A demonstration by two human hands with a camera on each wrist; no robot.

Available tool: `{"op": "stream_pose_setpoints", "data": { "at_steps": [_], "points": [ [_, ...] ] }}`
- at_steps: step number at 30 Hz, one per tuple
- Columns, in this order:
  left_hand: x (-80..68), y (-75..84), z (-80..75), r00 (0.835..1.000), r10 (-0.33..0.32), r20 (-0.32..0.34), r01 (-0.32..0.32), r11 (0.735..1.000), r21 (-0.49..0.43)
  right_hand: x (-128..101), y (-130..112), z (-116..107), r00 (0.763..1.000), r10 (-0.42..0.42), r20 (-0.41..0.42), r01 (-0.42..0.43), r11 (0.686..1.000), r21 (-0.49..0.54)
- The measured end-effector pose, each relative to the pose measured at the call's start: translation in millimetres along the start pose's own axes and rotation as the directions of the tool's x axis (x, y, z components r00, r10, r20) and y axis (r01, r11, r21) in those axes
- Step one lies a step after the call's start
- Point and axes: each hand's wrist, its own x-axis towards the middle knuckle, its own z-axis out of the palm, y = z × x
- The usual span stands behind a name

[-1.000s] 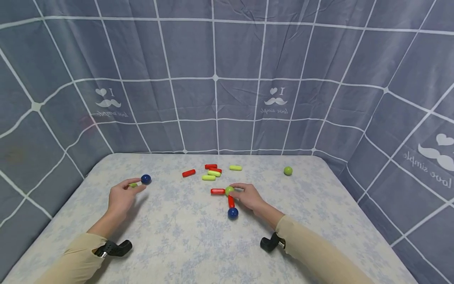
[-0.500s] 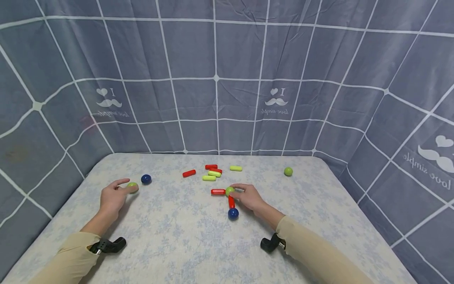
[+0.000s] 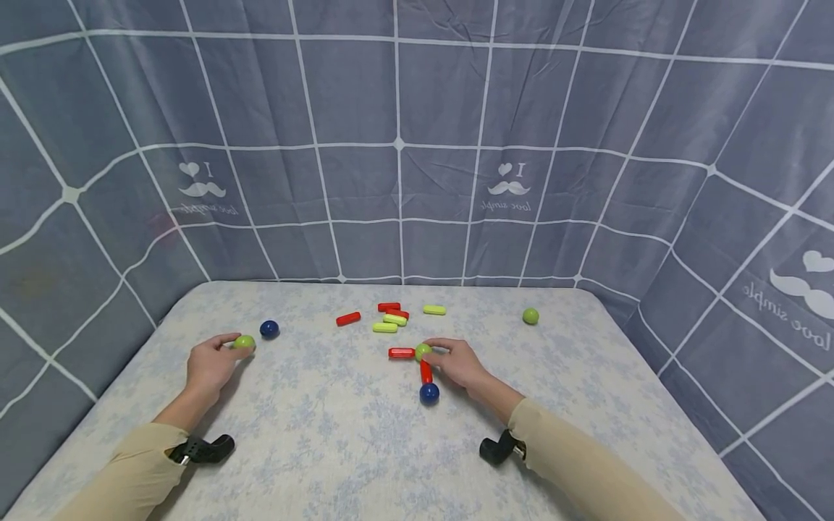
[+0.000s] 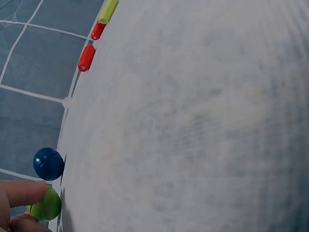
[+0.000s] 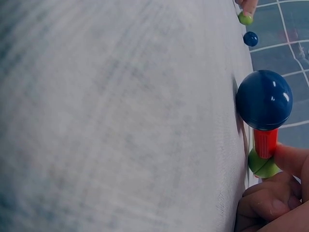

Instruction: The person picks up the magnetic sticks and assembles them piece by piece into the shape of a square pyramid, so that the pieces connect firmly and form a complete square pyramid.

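Note:
My left hand (image 3: 211, 364) pinches a green ball (image 3: 244, 343) between thumb and index finger at the left of the table. Just beyond it lies a loose blue ball (image 3: 269, 330), close to the fingertips in the left wrist view. Near the middle, my right hand (image 3: 458, 360) holds another green ball (image 3: 423, 352) with thumb and fingers. From that ball one red rod (image 3: 401, 353) points left. A second red rod (image 5: 265, 142) runs toward me and ends in a blue ball (image 3: 429, 394). The fingers partly cover the held green ball in the right wrist view.
Behind the joined pieces lie several loose rods: a red rod (image 3: 348, 318) on the left, a yellow-green rod (image 3: 434, 310) on the right, others bunched between. A loose green ball (image 3: 531, 316) sits back right. A grey-blue gridded curtain (image 3: 449, 239) borders the patterned table (image 3: 326, 441).
My left hand has drawn back left from the blue ball and its fingers have closed on the green ball. The right hand and its joined pieces stay put.

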Motion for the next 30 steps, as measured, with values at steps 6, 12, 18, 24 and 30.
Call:
{"op": "stream_pose_setpoints", "data": {
  "at_steps": [6,12,18,24,30],
  "points": [
    [2.6,2.1,5.1,1.0,-0.009,-0.017,0.009,1.0,-0.004,-0.8,0.1,-2.0,1.0,-0.014,0.002,0.014,1.0,-0.001],
    [-1.9,5.5,6.0,0.999,-0.019,-0.033,0.02,1.0,0.018,-2.1,0.3,-1.6,1.0,-0.018,0.017,0.018,1.0,-0.001],
    [-9.6,10.1,9.0,1.0,-0.003,-0.021,0.003,1.0,0.005,-1.4,-1.2,-0.3,1.0,-0.012,0.008,0.012,1.0,-0.012],
    [-17.1,19.8,19.4,0.999,0.042,0.016,-0.042,0.999,0.018,1.2,-0.1,0.0,0.999,-0.031,0.012,0.031,0.999,-0.01],
    [-24.0,31.9,35.8,0.991,0.099,0.092,-0.101,0.995,0.019,1.3,1.4,-1.0,1.0,-0.02,0.008,0.02,1.0,0.003]
  ]
}}
